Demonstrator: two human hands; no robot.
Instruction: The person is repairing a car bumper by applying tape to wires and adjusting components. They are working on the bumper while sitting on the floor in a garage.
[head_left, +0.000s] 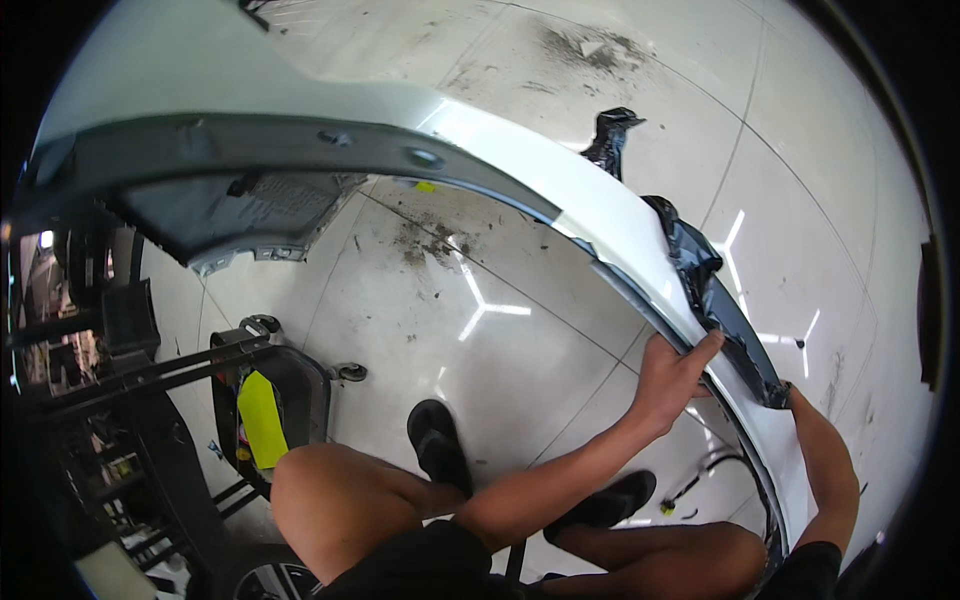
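Observation:
A long curved white car body panel point(600, 205) arcs across the view, with crumpled black plastic film point(690, 250) hanging over its outer edge on the right. My left hand point(672, 385) is closed on the inner edge of this panel, its thumb lying up on the white face beside the film. On the outer side, my right hand point(793, 400) reaches up to the lower end of the film, where its fingers seem closed on the black material. Film and panel partly hide those fingers. A dark grey strip point(735, 315) shows along the outer edge between the hands.
Below the arch, a black wheeled stool or cart point(300, 390) holds a yellow-green sheet point(262, 420). Dark dirt patches point(600, 45) mark the tiled floor point(480, 390). A thin black cable point(705, 475) lies near my sandal point(610, 500). Dark frames and clutter stand at left.

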